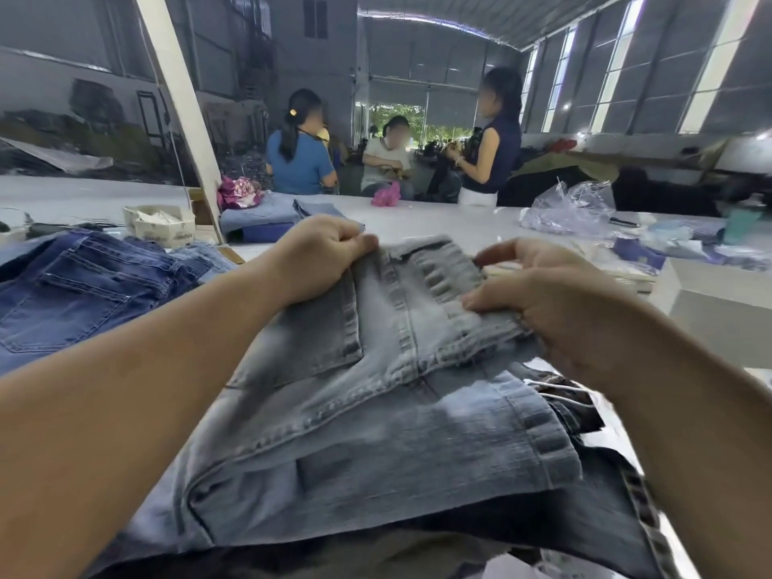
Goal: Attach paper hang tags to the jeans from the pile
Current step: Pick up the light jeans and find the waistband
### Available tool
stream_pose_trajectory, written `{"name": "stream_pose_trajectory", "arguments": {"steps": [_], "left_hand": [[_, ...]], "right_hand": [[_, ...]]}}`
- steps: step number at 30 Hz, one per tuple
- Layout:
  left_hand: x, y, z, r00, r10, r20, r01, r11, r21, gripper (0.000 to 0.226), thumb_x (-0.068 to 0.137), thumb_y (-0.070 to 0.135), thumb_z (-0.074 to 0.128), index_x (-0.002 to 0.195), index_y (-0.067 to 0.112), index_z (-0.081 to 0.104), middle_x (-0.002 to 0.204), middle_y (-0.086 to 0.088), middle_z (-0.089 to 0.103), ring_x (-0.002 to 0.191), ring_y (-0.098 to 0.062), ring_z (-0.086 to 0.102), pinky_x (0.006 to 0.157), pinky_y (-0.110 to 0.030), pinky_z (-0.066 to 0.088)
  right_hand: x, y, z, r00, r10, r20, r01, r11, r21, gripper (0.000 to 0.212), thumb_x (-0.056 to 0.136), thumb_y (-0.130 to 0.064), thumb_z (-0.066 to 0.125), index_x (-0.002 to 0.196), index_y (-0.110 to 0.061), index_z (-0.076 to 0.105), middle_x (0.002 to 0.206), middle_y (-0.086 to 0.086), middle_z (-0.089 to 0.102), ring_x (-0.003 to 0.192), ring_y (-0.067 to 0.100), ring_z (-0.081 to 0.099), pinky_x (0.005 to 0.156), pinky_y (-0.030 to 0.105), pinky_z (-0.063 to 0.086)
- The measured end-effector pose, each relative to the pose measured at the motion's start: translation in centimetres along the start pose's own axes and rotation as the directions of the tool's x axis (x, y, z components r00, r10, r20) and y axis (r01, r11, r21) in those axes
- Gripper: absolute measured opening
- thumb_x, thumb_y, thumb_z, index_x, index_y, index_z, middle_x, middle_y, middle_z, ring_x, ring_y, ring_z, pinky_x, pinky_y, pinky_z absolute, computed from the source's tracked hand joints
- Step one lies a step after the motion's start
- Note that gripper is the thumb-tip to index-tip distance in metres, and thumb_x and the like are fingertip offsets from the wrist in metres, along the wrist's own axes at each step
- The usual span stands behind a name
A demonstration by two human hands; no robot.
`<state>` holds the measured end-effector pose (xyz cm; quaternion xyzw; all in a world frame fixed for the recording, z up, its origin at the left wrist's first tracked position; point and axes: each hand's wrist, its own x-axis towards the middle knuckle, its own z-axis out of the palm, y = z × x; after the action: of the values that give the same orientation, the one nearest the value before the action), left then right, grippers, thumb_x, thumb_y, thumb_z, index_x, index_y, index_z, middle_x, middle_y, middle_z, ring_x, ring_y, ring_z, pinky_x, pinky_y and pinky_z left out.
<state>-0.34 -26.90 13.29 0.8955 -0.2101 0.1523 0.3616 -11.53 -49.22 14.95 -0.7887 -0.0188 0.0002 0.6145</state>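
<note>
A pair of light blue jeans (376,369) lies folded on top of a pile in front of me, back pocket and waistband up. My left hand (321,257) grips the far left corner of the waistband. My right hand (539,286) pinches the waistband's right edge between thumb and fingers. Beige paper hang tags (514,271) lie just beyond my right hand, partly hidden by it. White tag strings (555,386) show under my right wrist.
Dark blue jeans (79,290) lie at the left. A small box of tags (161,227) and folded jeans (267,219) sit farther back. Clear plastic bags (572,211) are at the right, next to a white box (718,302). Three people are beyond the table.
</note>
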Motion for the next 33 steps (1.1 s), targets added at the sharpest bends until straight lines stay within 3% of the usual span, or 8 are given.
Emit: {"name": "stream_pose_trajectory", "arguments": {"steps": [4, 7, 9, 13, 16, 25, 29, 33], "left_hand": [[0.6, 2.8, 3.4, 0.988, 0.116, -0.105, -0.107, 0.99, 0.088, 0.038, 0.101, 0.03, 0.053, 0.066, 0.015, 0.053, 0.073, -0.008, 0.061, 0.075, -0.025, 0.056, 0.068, -0.034, 0.039], [-0.9, 2.5, 8.0, 0.994, 0.113, -0.013, -0.103, 0.944, 0.313, 0.031, 0.102, 0.031, 0.048, 0.081, 0.011, 0.06, 0.099, -0.017, 0.068, 0.093, -0.034, 0.06, 0.074, -0.036, 0.041], [-2.0, 1.8, 9.6, 0.991, 0.112, 0.066, -0.129, 0.91, 0.395, 0.031, 0.104, 0.032, 0.044, 0.088, 0.01, 0.06, 0.104, -0.016, 0.066, 0.094, -0.034, 0.06, 0.074, -0.035, 0.041], [-1.6, 1.8, 8.3, 0.989, 0.126, 0.075, -0.144, 0.925, 0.352, 0.024, 0.102, 0.032, 0.047, 0.089, 0.015, 0.057, 0.106, -0.012, 0.064, 0.098, -0.031, 0.058, 0.076, -0.035, 0.041], [-1.7, 1.6, 6.5, 0.991, 0.072, 0.115, -0.105, 0.941, 0.321, 0.025, 0.098, 0.043, 0.051, 0.102, 0.02, 0.059, 0.113, -0.006, 0.061, 0.103, -0.024, 0.054, 0.082, -0.034, 0.042], [-4.0, -3.0, 2.7, 0.908, -0.271, 0.321, 0.119, 0.899, 0.422, 0.091, 0.082, 0.084, 0.022, 0.152, 0.025, 0.028, 0.156, -0.008, 0.035, 0.138, -0.029, 0.038, 0.114, -0.044, 0.03], [-6.2, -4.8, 3.2, 0.863, -0.335, 0.377, 0.175, 0.9, 0.398, 0.112, 0.066, 0.089, 0.015, 0.157, 0.025, 0.016, 0.164, -0.002, 0.02, 0.148, -0.024, 0.025, 0.121, -0.041, 0.019], [-7.3, -5.5, 4.4, 0.891, -0.314, 0.328, 0.194, 0.917, 0.35, 0.105, 0.07, 0.085, 0.015, 0.157, 0.025, 0.019, 0.163, -0.001, 0.023, 0.147, -0.022, 0.027, 0.119, -0.038, 0.02]], "right_hand": [[-1.2, 1.2, -1.9, 0.997, 0.043, -0.057, -0.051, 0.987, -0.15, 0.043, 0.062, -0.011, 0.073, 0.102, -0.017, 0.06, 0.09, 0.019, 0.073, 0.071, 0.032, 0.07, 0.067, 0.044, 0.056], [-1.6, 4.2, -2.0, 0.974, 0.205, -0.093, -0.224, 0.844, -0.488, 0.03, 0.081, -0.013, 0.067, 0.106, -0.022, 0.055, 0.096, 0.01, 0.065, 0.075, 0.022, 0.06, 0.062, 0.032, 0.047], [-1.8, 5.4, -1.7, 0.96, 0.262, -0.102, -0.276, 0.809, -0.519, 0.024, 0.086, -0.03, 0.063, 0.107, -0.025, 0.053, 0.101, -0.001, 0.058, 0.085, 0.015, 0.054, 0.073, 0.035, 0.046], [-1.3, 5.6, -1.1, 0.968, 0.227, -0.111, -0.248, 0.773, -0.583, 0.066, 0.071, -0.069, 0.069, 0.119, -0.033, 0.039, 0.103, -0.011, 0.046, 0.088, 0.01, 0.048, 0.066, 0.027, 0.036], [-0.7, 5.3, -0.5, 0.977, 0.173, -0.127, -0.214, 0.84, -0.499, 0.08, 0.065, -0.058, 0.081, 0.128, -0.028, 0.041, 0.098, -0.011, 0.052, 0.085, 0.008, 0.053, 0.063, 0.027, 0.039], [0.6, 2.7, -3.4, 0.979, 0.06, -0.195, -0.099, 0.975, -0.197, 0.069, 0.055, -0.007, 0.087, 0.111, -0.026, 0.051, 0.09, 0.012, 0.072, 0.065, 0.029, 0.073, 0.057, 0.037, 0.057], [1.4, 5.1, -2.5, 0.976, 0.181, -0.124, -0.219, 0.805, -0.551, 0.052, 0.075, -0.016, 0.077, 0.119, -0.017, 0.048, 0.093, 0.006, 0.058, 0.075, 0.021, 0.06, 0.057, 0.028, 0.045], [1.4, 5.3, -2.6, 0.983, 0.155, -0.103, -0.186, 0.819, -0.542, 0.051, 0.072, -0.027, 0.08, 0.114, -0.021, 0.053, 0.101, 0.005, 0.063, 0.085, 0.024, 0.062, 0.069, 0.036, 0.049]]}}
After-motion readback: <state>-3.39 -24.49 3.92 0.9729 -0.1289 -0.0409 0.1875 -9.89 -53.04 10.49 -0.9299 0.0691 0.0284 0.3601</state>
